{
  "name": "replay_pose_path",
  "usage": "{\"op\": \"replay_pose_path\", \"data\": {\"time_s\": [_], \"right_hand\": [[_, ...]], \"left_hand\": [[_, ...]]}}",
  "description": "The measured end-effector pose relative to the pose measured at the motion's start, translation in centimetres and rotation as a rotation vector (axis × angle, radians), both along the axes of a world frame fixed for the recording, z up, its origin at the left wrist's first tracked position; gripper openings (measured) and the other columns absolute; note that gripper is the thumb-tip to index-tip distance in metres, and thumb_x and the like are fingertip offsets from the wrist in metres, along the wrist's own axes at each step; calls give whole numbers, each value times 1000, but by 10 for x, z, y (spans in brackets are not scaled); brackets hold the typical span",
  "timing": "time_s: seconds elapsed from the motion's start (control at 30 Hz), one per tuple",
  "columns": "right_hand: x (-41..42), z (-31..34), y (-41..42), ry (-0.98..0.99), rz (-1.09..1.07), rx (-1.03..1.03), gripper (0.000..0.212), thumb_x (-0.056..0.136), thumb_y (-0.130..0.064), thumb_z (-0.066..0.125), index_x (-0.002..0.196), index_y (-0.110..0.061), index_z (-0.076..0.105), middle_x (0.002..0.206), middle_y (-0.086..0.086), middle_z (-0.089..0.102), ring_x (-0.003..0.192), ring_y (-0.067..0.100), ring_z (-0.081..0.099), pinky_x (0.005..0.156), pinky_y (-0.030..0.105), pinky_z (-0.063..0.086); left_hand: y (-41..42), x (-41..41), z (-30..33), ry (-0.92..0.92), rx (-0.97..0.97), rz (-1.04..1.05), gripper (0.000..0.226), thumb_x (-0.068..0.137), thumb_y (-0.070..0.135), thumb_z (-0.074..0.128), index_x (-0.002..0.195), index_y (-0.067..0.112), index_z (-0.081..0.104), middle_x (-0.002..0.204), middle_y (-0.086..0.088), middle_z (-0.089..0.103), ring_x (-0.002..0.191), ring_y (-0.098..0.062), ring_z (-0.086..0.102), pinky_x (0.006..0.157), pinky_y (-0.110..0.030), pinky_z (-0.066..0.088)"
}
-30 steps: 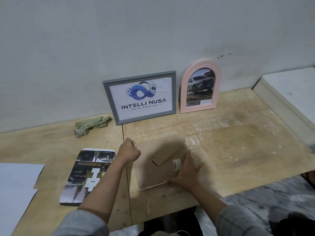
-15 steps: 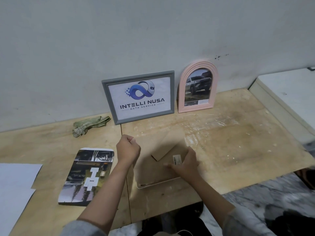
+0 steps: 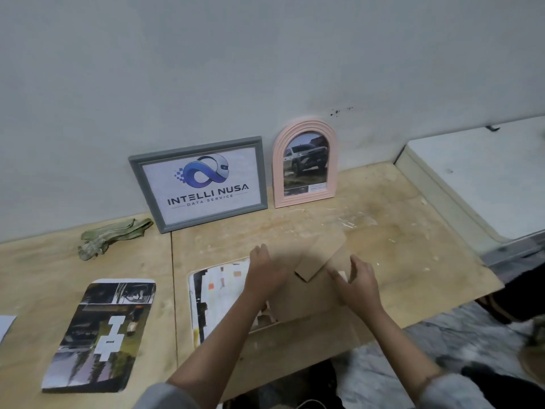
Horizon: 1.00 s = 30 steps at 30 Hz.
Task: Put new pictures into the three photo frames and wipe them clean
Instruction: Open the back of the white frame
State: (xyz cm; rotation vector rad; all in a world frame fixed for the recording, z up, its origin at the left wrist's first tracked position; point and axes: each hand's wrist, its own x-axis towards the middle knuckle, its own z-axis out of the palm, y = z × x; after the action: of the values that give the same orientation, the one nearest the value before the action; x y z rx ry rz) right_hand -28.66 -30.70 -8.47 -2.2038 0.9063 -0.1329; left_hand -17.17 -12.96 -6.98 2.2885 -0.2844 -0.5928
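Observation:
A grey photo frame (image 3: 200, 184) with a logo print and a pink arched frame (image 3: 305, 168) with a car picture lean against the wall. The third frame lies face down near the table's front edge. Its brown cardboard backing board (image 3: 306, 299), with a fold-out stand flap, is shifted right and raised. That uncovers a pale picture (image 3: 219, 293) inside. My left hand (image 3: 265, 274) grips the board's left edge, and my right hand (image 3: 361, 283) holds its right side with the fingers spread. A dark loose picture (image 3: 100, 335) lies flat to the left.
A crumpled green cloth (image 3: 109, 237) lies by the wall, left of the grey frame. A white sheet (image 3: 4, 323) shows at the far left edge. The plywood table (image 3: 398, 231) ends at a raised white ledge (image 3: 472, 178) on the right, with marbled floor below.
The backing board has come off the face-down frame and moved right, exposing the picture underneath. My left hand went from a fist beside the frame to the board's edge.

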Motion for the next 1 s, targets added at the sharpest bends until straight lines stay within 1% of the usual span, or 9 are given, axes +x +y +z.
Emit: {"op": "replay_pose_path", "data": {"time_s": [0.23, 0.4, 0.5, 0.57, 0.7, 0.8, 0.87, 0.93, 1.0], "right_hand": [[-27, -20, -82, 80, 84, -115, 61, 80, -46, 68, 118, -1, 51, 106, 14, 51, 105, 31, 49, 69, 28, 37], [-38, -37, -118, 134, 134, -136, 85, 75, -62, 61, 140, -12, 37, 130, 15, 43, 114, 30, 47, 92, 40, 43], [-42, -56, -132, 254, 256, -161, 110, 67, -78, 36, 150, -8, 17, 154, 18, 17, 140, 32, 21, 110, 44, 22], [-48, -66, -133, 309, 350, -224, 109, 68, -78, 21, 151, -10, 4, 158, 13, -4, 146, 27, 2, 113, 43, 11], [-54, -82, -137, 338, 385, -292, 105, 69, -77, 9, 151, -13, -4, 158, 9, -12, 146, 26, -3, 112, 51, 7], [-54, -86, -137, 321, 358, -268, 104, 73, -74, 16, 150, -5, 3, 158, 16, -1, 146, 31, 3, 111, 56, 9], [-52, -84, -133, 284, 365, -300, 96, 80, -65, 28, 146, 5, 19, 152, 27, 21, 140, 40, 25, 102, 62, 27], [-45, -81, -128, 205, 366, -330, 81, 84, -54, 36, 136, 8, 34, 139, 32, 39, 128, 43, 40, 89, 61, 42], [-34, -76, -119, 117, 379, -363, 69, 86, -45, 37, 130, 8, 42, 134, 32, 44, 125, 40, 37, 90, 56, 42]], "left_hand": [[-77, -29, -25, 50, 118, -236, 91, 90, 46, 56, 150, 2, 3, 158, -20, -7, 148, -33, -6, 118, -43, 15], [-109, -43, -42, 90, 148, -331, 112, 75, 64, 50, 149, -2, -2, 153, -26, -24, 144, -38, -20, 118, -40, 7], [-123, -47, -57, -12, 262, -424, 106, 84, 55, 58, 149, -3, -3, 151, -28, -28, 140, -41, -27, 117, -43, 0], [-129, -51, -64, -82, 342, -470, 108, 83, 52, 61, 150, -1, -6, 151, -26, -29, 141, -40, -27, 117, -48, -2], [-137, -57, -73, -145, 423, -457, 112, 81, 55, 62, 151, 5, -11, 154, -20, -27, 143, -35, -24, 117, -50, -1], [-138, -60, -76, -171, 440, -442, 109, 82, 55, 61, 152, 7, -7, 156, -17, -25, 145, -32, -21, 117, -48, 1], [-137, -64, -75, -197, 410, -412, 97, 87, 50, 57, 152, 8, 0, 158, -16, -19, 146, -30, -17, 118, -44, 0], [-133, -67, -72, -218, 325, -352, 80, 92, 42, 51, 152, 9, 10, 160, -15, -7, 148, -27, -6, 118, -40, 3], [-126, -71, -69, -257, 216, -248, 67, 94, 38, 49, 149, 9, 26, 159, -15, 14, 148, -28, 11, 117, -39, 13]]}}
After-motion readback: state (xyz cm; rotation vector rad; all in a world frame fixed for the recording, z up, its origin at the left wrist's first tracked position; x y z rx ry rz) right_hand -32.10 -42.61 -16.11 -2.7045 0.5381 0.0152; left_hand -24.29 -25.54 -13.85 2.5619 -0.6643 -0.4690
